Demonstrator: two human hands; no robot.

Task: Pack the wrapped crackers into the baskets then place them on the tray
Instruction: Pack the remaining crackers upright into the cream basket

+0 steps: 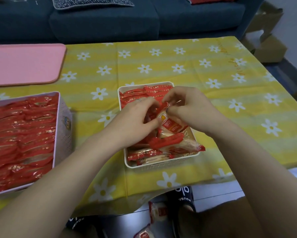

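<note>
Wrapped cracker [168, 124] pinched between both hands' fingers [154, 123], above white basket [161, 164]

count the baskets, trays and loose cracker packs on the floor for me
baskets: 2, the pink basket on the left and the white basket under the hands
trays: 1, the pink tray
cracker packs on the floor: 2, one between the feet and one at the bottom edge
total: 5

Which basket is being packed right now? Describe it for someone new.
On the yellow daisy tablecloth, find the white basket at centre, under both hands. Unlike the pinkish basket on the left with its neat rows, its crackers lie jumbled.
</note>
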